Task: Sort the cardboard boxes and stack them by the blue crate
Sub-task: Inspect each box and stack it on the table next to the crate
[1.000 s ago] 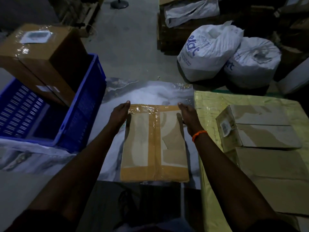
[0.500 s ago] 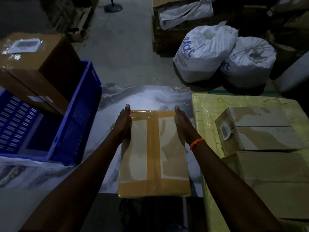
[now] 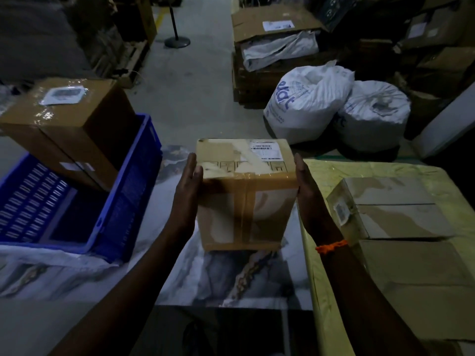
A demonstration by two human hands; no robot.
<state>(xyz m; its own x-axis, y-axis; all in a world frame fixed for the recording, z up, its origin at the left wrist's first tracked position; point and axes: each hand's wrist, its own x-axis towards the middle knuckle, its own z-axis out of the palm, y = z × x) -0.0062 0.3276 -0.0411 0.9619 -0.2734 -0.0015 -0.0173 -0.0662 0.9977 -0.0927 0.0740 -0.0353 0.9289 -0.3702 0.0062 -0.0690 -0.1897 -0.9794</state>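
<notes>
We held the brown taped cardboard box [image 3: 245, 194] pressed between our flat left hand [image 3: 187, 194] and right hand [image 3: 307, 194], fingers [image 3: 191, 163] extended along its sides, over the marbled surface [image 3: 231, 278] beside the blue plastic crate [image 3: 128, 191]. A white barcode label [image 3: 266, 149] marked its top.

Both forearms were bare from the bottom edge of the frame up to the hands, with no sleeve showing on either. The left hand [image 3: 187, 187] wore nothing, and its wrist was plain. The right hand [image 3: 308, 191] was likewise uncovered, but an orange thread band [image 3: 331, 246] circled its wrist, thin and slightly uneven, like twisted or knotted cord. The dim light hid any finer detail
</notes>
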